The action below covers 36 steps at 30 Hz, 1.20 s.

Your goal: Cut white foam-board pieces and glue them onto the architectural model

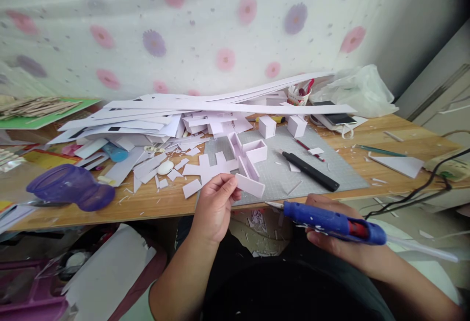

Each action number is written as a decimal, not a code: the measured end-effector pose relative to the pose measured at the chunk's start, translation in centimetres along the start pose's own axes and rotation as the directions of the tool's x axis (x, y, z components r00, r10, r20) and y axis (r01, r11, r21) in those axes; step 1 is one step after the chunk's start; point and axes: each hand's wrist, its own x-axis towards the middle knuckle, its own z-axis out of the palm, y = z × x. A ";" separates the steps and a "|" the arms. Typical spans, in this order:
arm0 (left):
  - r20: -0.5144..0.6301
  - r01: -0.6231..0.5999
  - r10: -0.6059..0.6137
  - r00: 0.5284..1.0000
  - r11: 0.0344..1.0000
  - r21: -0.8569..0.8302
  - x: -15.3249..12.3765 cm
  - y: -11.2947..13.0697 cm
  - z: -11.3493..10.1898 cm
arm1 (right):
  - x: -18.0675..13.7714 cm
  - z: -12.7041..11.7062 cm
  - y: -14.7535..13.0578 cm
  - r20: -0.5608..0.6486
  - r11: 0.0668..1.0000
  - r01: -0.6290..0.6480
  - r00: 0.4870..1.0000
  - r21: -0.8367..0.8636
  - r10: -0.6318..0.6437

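Strip (250, 187): six o'clock from box (258, 154)
Left hand (216, 201): thumb and fingers pinching strip
Right hand (338, 250): fingers wrapped around glue gun (319, 219), four o'clock from strip
Cubes (267, 127): one and two o'clock from box

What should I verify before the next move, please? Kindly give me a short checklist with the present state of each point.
1. White strip gripped: ok, pinched between thumb and fingers of the left hand.
2. Blue glue gun in hand: ok, the right hand holds it, nozzle near the strip's end.
3. Glue stick loaded: ok, it sticks out of the gun's back.
4. Gun hot enough: cannot tell.
5. Black tool away from fingers: ok, it lies on the cutting mat.
6. Surface tidy: not ok, white scraps are scattered about.
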 end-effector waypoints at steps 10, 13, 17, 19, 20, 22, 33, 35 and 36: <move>0.128 -0.333 0.315 0.940 0.771 0.543 0.7 2.1 -1.3 | -0.7 -1.0 3.2 -0.427 0.868 -0.036 0.860 0.496 0.279; 0.201 -0.416 0.408 0.891 0.554 0.721 1.1 3.1 -1.0 | -0.4 -1.8 3.7 -0.492 0.825 -0.013 0.797 0.565 0.349; 0.345 -0.507 0.435 0.832 0.342 0.791 1.9 3.5 0.0 | -0.8 -2.0 4.5 -0.499 0.813 -0.015 0.783 0.582 0.371; 0.396 -0.542 0.445 0.803 0.269 0.796 2.4 3.4 0.5 | -1.1 -2.0 4.9 -0.495 0.824 -0.023 0.790 0.566 0.362; 0.414 -0.553 0.450 0.791 0.236 0.799 2.6 3.3 0.7 | -1.2 -2.0 5.2 -0.495 0.830 -0.028 0.791 0.557 0.359; 0.441 -0.563 0.455 0.773 0.175 0.808 3.0 3.2 1.1 | -1.4 -2.0 5.6 -0.509 0.839 -0.029 0.783 0.543 0.356; 0.528 -0.601 0.365 0.767 0.120 0.790 2.8 3.8 2.1 | -1.9 -1.6 4.6 -0.462 0.796 -0.163 0.739 0.583 0.490; 0.554 -0.625 0.318 0.769 0.195 0.756 2.3 4.0 2.3 | -1.6 -1.0 3.0 -0.396 0.797 -0.211 0.778 0.566 0.488; 0.567 -0.632 0.288 0.771 0.242 0.737 2.0 4.1 2.4 | -1.4 -0.8 2.3 -0.347 0.803 -0.218 0.816 0.555 0.462</move>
